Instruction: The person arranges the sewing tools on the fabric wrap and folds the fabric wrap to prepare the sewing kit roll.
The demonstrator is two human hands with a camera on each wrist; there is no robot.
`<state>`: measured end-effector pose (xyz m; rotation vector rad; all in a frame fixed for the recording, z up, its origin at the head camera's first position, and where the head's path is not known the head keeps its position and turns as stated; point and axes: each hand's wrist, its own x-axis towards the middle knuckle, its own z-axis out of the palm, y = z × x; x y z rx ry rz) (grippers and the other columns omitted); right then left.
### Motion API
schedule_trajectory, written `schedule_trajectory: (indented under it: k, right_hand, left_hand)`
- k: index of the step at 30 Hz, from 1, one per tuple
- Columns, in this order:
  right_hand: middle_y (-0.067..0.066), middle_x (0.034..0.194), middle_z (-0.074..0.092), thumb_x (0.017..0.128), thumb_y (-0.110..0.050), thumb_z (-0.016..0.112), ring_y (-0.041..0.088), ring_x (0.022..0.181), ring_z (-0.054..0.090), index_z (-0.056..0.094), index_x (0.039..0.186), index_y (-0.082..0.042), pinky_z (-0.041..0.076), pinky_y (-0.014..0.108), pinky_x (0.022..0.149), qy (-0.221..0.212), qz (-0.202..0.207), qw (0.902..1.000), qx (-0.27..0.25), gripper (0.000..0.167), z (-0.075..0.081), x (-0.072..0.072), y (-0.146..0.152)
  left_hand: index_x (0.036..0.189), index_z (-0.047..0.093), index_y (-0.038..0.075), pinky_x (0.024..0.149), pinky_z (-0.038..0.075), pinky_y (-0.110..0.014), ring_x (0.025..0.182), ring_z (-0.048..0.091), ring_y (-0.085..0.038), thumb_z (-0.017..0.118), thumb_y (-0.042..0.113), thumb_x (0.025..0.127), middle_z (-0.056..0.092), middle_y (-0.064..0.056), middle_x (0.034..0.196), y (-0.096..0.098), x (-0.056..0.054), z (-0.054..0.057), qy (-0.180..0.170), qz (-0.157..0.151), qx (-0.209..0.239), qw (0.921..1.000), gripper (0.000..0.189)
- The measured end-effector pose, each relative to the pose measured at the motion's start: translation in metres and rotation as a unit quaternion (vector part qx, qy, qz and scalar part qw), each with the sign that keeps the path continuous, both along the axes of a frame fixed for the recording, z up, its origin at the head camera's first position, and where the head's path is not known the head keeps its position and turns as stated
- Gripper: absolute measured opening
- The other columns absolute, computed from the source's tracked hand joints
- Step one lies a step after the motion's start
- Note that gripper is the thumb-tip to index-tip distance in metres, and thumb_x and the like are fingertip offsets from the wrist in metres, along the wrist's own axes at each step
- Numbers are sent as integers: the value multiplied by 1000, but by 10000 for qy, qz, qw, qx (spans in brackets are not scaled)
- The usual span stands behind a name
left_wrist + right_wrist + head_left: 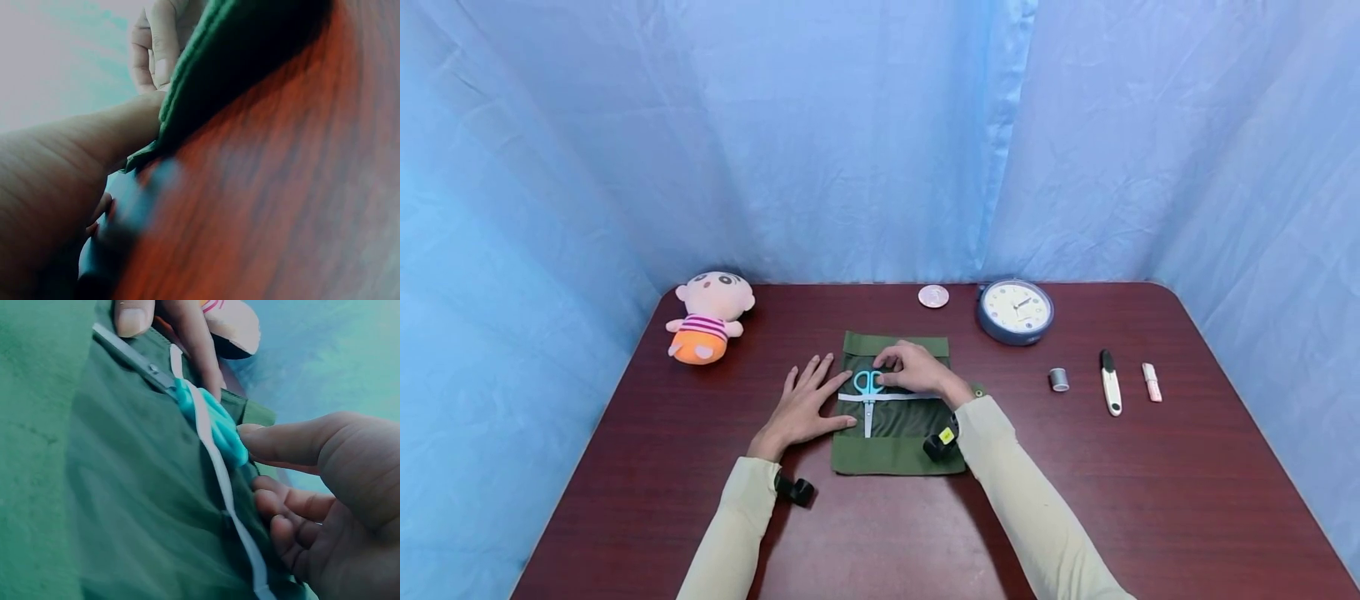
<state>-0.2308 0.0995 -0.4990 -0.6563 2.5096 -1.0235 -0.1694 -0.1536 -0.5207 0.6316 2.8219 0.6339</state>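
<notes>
In the head view, the turquoise scissors (869, 405) lie on an unfolded green cloth (898, 457) that rests on the surface (865, 533). Their long axis runs nearly straight away from the person: handles (868, 389) at the far end, blades (868, 423) toward the near flap. A white band (906, 397) crosses that axis almost squarely, just on the near side of the loops. The right grip (917, 369) comes in from the right and is the nearer one to the handles, its fingertips at the right loop; the scissors lie left of it and run toward the person. The left grip (805, 410) is flat with fingers spread, at the cloth's left edge, its thumb beside the blades.

The left wrist view shows the cloth's edge and the forearm; the scissors are out of sight there.

In the right wrist view, the band lies over the turquoise handles, and the right thumb (281, 440) touches their end. The other fingers are curled close by; whether they clamp the loop against the thumb, I cannot tell.
</notes>
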Motion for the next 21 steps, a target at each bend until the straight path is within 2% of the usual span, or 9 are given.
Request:
schedule_trajectory:
  k: [8, 21]
  right_hand:
    - [12, 115, 70, 96, -19, 67, 21, 98, 66, 68, 123, -6, 55, 37, 88, 21, -62, 9993, -357, 30, 9, -2, 15]
    - [13, 117, 71, 96, -21, 67, 27, 102, 68, 67, 124, -6, 55, 44, 89, 207, -681, 9959, -556, 31, 28, 9, 70]
  left_hand:
    - [156, 39, 24, 123, 5, -67, 158, 7, -38, 69, 56, 88, 14, -14, 170, 0, 1, 0, 25, -7, 42, 10000, 80]
    - [156, 39, 24, 123, 4, -67, 159, 7, -37, 70, 56, 88, 14, -14, 170, -2, 1, -2, 60, -10, 140, 9999, 81]
